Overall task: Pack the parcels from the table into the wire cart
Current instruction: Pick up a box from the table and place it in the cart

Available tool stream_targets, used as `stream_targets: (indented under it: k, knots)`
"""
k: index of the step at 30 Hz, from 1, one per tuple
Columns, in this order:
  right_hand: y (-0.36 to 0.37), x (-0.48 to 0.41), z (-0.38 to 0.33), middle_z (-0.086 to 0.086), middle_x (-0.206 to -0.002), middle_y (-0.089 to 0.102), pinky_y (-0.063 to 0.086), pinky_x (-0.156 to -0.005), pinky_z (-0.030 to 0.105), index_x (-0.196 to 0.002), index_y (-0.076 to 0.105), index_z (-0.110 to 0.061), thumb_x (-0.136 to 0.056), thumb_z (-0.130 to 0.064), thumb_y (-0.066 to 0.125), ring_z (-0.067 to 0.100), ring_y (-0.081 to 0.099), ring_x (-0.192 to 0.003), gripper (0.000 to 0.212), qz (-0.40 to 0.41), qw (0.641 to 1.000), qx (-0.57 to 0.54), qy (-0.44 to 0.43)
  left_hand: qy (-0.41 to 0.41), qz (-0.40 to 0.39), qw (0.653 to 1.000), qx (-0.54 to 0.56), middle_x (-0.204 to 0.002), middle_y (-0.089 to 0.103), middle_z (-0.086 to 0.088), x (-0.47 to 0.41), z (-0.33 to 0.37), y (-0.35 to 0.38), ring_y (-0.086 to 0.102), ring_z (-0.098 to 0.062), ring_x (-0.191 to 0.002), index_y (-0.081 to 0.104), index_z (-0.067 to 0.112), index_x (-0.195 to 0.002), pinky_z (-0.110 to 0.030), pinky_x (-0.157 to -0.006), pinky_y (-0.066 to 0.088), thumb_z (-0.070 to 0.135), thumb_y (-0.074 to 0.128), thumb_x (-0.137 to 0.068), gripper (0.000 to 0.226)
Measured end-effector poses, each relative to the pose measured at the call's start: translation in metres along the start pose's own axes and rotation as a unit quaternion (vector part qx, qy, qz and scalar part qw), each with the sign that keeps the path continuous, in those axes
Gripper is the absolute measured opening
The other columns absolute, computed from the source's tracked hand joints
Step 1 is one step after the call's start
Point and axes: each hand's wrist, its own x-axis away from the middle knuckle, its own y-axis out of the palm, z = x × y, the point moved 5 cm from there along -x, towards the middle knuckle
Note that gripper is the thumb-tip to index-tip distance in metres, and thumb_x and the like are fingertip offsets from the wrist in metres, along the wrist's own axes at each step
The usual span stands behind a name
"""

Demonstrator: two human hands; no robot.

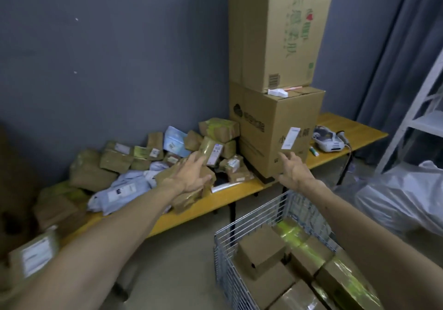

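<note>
Bottom right, wire cart (259, 218) cropped, parcels (115, 160) blurred

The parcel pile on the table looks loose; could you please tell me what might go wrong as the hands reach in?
1. The parcel pile is heaped loosely towards the front of the table; if the left hand pulls one out, its neighbours may slide to the floor.
2. The right hand is open beside the lower carton, which carries a tall carton; a nudge could tip the stack.
</note>
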Motion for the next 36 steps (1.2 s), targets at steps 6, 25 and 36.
stream_targets:
  k: [6, 25, 36]
  knots:
    - [0.010, -0.020, -0.115, 0.017, -0.149, 0.028, 0.035, -0.108, 0.047, -0.157, 0.015, -0.019, -0.095, -0.042, 0.057, 0.036, 0.030, -0.137, 0.078, 0.013, 0.999, 0.017, -0.047, -0.035, 0.033, 0.999, 0.004, -0.157, 0.025, -0.012, 0.035, -0.108, -0.040, 0.030, -0.035, -0.143, 0.030, 0.023, -0.152, -0.048, -0.112, 0.032, 0.051, 0.057, -0.093, 0.070]
    - [0.057, -0.108, -0.319, 0.016, -0.145, 0.034, 0.036, -0.106, 0.044, -0.151, 0.026, -0.020, -0.092, -0.043, 0.060, 0.036, 0.035, -0.133, 0.072, -0.004, 0.985, 0.022, -0.172, -0.160, 0.043, 0.986, -0.023, -0.161, 0.020, -0.011, 0.071, -0.296, -0.086, 0.026, -0.034, -0.145, 0.025, 0.025, -0.153, -0.047, -0.118, 0.023, 0.052, 0.055, -0.094, 0.071]
    - [0.081, -0.218, -0.416, 0.018, -0.146, 0.035, 0.035, -0.109, 0.046, -0.152, 0.025, -0.017, -0.089, -0.039, 0.063, 0.037, 0.034, -0.136, 0.077, -0.009, 0.958, 0.010, -0.287, -0.253, 0.070, 0.963, -0.056, -0.160, 0.022, -0.008, 0.047, -0.369, -0.126, 0.029, -0.032, -0.143, 0.023, 0.026, -0.153, -0.050, -0.116, 0.026, 0.055, 0.051, -0.095, 0.071]
